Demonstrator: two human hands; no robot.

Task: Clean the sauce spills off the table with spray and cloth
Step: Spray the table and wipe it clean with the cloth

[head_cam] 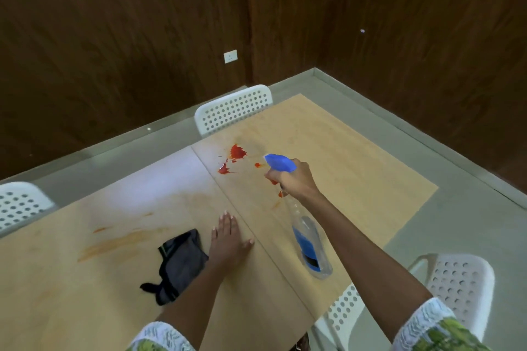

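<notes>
Spray bottle point(288, 194) gripped in right hand point(293, 179), aimed at red sauce point(238, 151); left hand point(228, 236) flat; cloth point(179, 262) likely needed next

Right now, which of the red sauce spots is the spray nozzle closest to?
The small red dot just left of the spray bottle's blue nozzle, held in the right hand. The big splat and the lower blob lie farther left.
</notes>
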